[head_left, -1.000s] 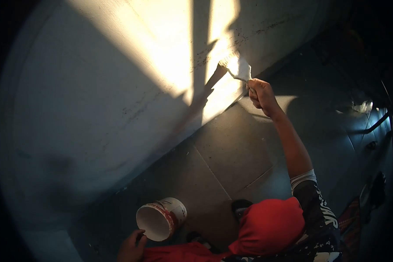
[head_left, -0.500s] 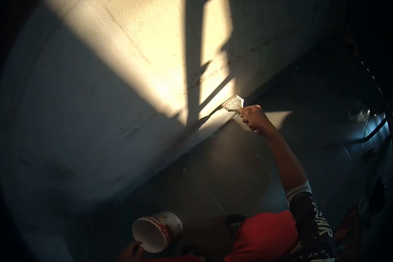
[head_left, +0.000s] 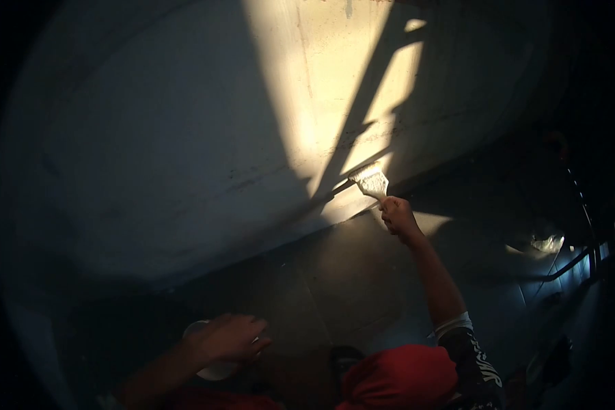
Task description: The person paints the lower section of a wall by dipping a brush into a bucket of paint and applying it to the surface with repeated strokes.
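Observation:
My right hand [head_left: 398, 217] is closed around the handle of a wide paintbrush [head_left: 371, 180]. The bristles, pale with paint, meet the lower part of the wall [head_left: 164, 164] in a sunlit patch. At lower left, my left hand [head_left: 236, 338] is over a white bucket [head_left: 215, 371] and hides most of it. Its fingers look loosely bent and apart, somewhat blurred, and I make out nothing held in them.
Dark floor tiles [head_left: 348, 294] run along the foot of the wall. A crumpled clear plastic item [head_left: 547, 243] lies on the right, near a dark bar-like frame [head_left: 567, 268]. My red-clothed knee [head_left: 400, 376] is at the bottom.
My left hand has risen from the bucket's rim and now covers the bucket. The brush has turned so its bristles point more upward. The whole view has rotated a little.

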The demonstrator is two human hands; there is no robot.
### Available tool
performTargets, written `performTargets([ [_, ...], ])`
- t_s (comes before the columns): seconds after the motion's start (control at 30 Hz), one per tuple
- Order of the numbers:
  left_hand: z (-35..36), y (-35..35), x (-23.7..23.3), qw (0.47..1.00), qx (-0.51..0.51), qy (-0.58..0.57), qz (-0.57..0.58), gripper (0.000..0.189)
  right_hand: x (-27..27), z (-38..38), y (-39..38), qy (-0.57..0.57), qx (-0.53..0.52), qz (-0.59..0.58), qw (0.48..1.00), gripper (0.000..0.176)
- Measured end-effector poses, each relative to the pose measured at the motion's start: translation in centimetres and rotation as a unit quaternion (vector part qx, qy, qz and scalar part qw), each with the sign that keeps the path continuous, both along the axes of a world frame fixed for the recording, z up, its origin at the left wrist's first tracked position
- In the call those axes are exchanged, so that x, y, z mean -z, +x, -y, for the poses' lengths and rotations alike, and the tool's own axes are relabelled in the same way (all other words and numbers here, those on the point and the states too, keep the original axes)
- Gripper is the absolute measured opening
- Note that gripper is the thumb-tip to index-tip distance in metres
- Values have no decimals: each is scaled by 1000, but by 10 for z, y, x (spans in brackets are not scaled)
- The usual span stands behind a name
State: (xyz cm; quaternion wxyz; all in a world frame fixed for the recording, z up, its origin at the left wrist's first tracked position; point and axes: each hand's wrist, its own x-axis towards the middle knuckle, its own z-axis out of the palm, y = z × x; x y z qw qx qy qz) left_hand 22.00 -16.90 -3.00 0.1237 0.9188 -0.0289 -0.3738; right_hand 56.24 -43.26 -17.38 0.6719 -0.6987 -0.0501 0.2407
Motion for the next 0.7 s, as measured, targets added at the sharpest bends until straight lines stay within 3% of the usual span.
performTargets([
  [0.03, 11, 17, 9, 999, 37, 3, 1, 39, 13, 6, -6, -44, -43, -70, 996, 30],
  [0.1, 35, 29, 44, 994, 100, -24, 29, 39, 49, 14, -24, -144, -54, -60, 986, 30],
  [0.17, 58, 30, 74, 987, 134, -68, 64, 37, 51, 17, -43, -182, -60, -66, 979, 30],
  [0.23, 74, 23, 89, 984, 130, -100, 70, 36, 31, 22, -59, -200, -81, -63, 974, 30],
  [0.3, 78, 9, 99, 969, 217, -112, -45, 38, 2, 19, -68, -230, -120, -17, 966, 30],
  [0.4, 90, 5, 107, 957, 267, -112, -28, 33, -69, 1, -93, -269, -194, 42, 942, 31],
  [0.47, 102, 7, 82, 958, 280, -64, 13, 34, -109, -18, -115, -299, -228, 69, 924, 30],
  [0.57, 150, 25, 87, 948, 311, 33, -57, 38, -138, -45, -145, -338, -282, 112, 891, 30],
  [0.7, 175, 20, 79, 941, 333, 17, -55, 38, -160, -94, -186, -386, -346, 200, 831, 31],
])
